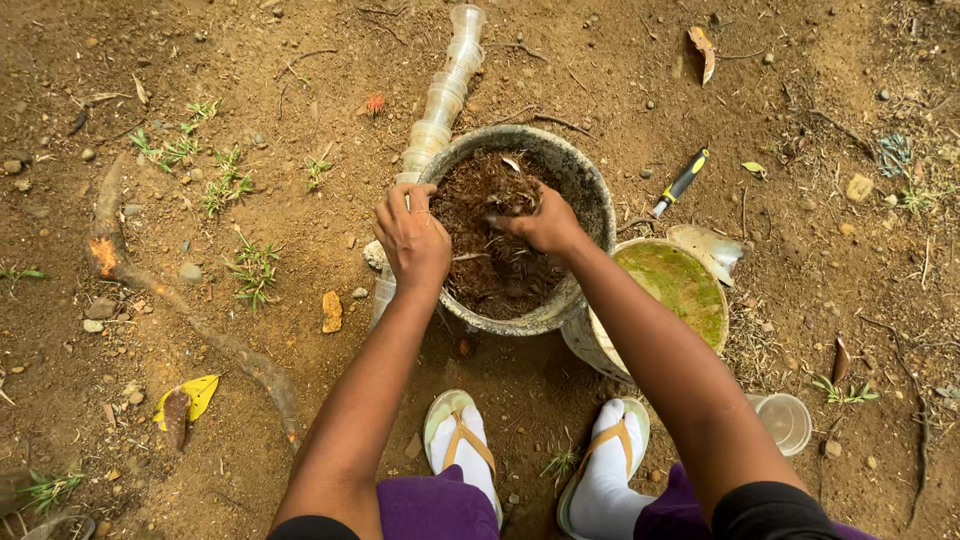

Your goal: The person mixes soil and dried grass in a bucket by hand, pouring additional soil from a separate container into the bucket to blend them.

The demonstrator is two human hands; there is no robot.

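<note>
- Hands work in a round grey bucket [590,190] of dark brown fibrous soil [490,250], set on bare ground just beyond the sandalled feet.
- Left hand [412,238] curls at the near-left rim, seemingly gripping a clear plastic cup [384,292]; how tightly, I cannot tell.
- Right hand [545,222] digs into the soil, fingers bent around a clump.
- Stacked clear cups [445,90] lie to the far left.
- Filling seems the step in hand; the next move probably calls for carrying soil across without spilling.

a single head-worn camera looks almost straight down from above the person's own forearms, close over the soil-filled bucket [520,235] and bare dirt ground [200,100] (sandalled feet [462,445] at the bottom edge), with no second view to overlap.
</note>
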